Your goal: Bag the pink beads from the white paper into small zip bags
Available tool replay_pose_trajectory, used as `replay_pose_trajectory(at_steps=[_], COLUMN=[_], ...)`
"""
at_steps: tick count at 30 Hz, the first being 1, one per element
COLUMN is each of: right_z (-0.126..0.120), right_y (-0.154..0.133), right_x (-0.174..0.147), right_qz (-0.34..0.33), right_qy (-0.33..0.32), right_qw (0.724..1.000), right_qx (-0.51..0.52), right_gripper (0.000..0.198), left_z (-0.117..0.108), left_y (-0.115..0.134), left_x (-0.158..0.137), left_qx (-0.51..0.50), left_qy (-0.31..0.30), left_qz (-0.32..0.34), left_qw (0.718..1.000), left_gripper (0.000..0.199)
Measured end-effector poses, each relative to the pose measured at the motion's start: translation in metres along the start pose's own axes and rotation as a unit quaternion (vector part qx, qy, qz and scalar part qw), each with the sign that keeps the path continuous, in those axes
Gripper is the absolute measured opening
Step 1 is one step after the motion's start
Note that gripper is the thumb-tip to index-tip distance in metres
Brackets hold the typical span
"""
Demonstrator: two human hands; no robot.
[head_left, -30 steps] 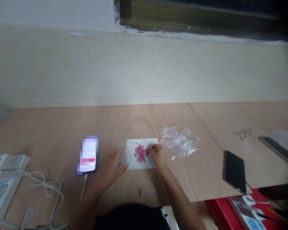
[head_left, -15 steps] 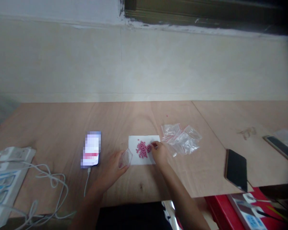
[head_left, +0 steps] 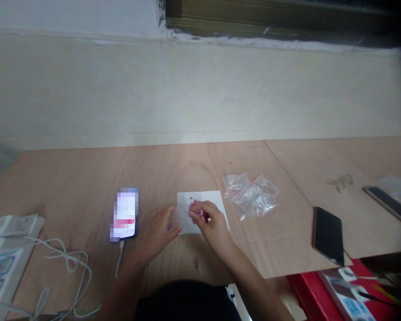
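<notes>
My left hand (head_left: 160, 232) is curled round a small clear plastic bag (head_left: 177, 218), its mouth facing right, at the left edge of a white sheet of paper (head_left: 217, 198). On the paper lies a pile of small pink beads (head_left: 196, 204), now mostly covered by my right hand (head_left: 210, 220). The thumb and forefinger of that hand are pinched together over the left side of the pile, close to the bag. What sits between those fingertips is too small to make out.
Several clear zip bags (head_left: 252, 194) lie right of the paper. A lit phone (head_left: 124, 215) on a charging cable is at left, near a white power strip (head_left: 6, 263) with tangled cords. Two dark phones, one a black phone (head_left: 329, 236), rest at right. One loose bead (head_left: 230, 162) lies farther back.
My right hand has moved left from the right side of the bead pile to its left side, near the bag. My left hand stays on the bag. The view has shifted slightly.
</notes>
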State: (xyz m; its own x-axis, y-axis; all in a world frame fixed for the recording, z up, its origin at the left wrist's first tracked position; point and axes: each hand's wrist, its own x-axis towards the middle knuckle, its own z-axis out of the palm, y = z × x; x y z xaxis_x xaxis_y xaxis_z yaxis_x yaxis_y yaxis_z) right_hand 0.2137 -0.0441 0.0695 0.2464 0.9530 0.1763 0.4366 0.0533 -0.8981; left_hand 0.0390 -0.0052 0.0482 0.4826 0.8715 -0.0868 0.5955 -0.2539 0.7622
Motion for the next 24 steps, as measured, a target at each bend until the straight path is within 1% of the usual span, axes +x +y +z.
replay_pose_trajectory(at_steps=[2,4,6,9,10,12,14,16,19,21,24], right_z=[0.007,0.012,0.016,0.02,0.022,0.024,0.025,0.022,0.013,0.006,-0.001], right_y=[-0.012,-0.017,-0.018,-0.015,-0.014,-0.013,-0.013,-0.012,-0.011,-0.01,-0.01], right_x=[-0.006,-0.013,-0.02,-0.032,-0.036,-0.04,-0.04,-0.036,-0.026,-0.021,-0.015], right_qz=[-0.021,-0.015,0.006,0.036,0.044,0.062,0.075,0.078,0.08,0.087,0.089], right_qy=[-0.026,-0.041,-0.037,-0.019,-0.017,-0.012,-0.001,0.01,0.01,-0.001,-0.025], right_qw=[0.999,0.999,0.999,0.999,0.999,0.997,0.996,0.995,0.993,0.99,0.986], right_qx=[0.0,-0.001,0.005,0.02,0.026,0.038,0.048,0.061,0.089,0.111,0.137], right_gripper=[0.006,0.008,0.015,0.026,0.025,0.018,0.011,0.013,0.016,0.017,0.018], left_z=[0.003,0.006,0.009,0.015,0.016,0.019,0.02,0.019,0.013,0.007,-0.002], left_y=[-0.002,-0.003,-0.003,-0.001,0.001,0.005,0.009,0.012,0.012,0.01,0.009], left_x=[-0.001,-0.004,-0.008,-0.011,-0.012,-0.013,-0.015,-0.018,-0.021,-0.021,-0.021], left_qx=[-0.005,-0.012,-0.021,-0.027,-0.029,-0.036,-0.059,-0.09,-0.132,-0.158,-0.178], left_qy=[0.011,0.022,0.04,0.089,0.107,0.133,0.139,0.127,0.093,0.07,0.016], left_qz=[0.004,0.009,0.009,-0.005,-0.01,-0.02,-0.027,-0.033,-0.037,-0.034,-0.022], left_qw=[1.0,1.0,0.999,0.996,0.994,0.99,0.988,0.987,0.986,0.984,0.984], left_gripper=[0.046,0.044,0.04,0.039,0.04,0.041,0.043,0.046,0.047,0.044,0.04])
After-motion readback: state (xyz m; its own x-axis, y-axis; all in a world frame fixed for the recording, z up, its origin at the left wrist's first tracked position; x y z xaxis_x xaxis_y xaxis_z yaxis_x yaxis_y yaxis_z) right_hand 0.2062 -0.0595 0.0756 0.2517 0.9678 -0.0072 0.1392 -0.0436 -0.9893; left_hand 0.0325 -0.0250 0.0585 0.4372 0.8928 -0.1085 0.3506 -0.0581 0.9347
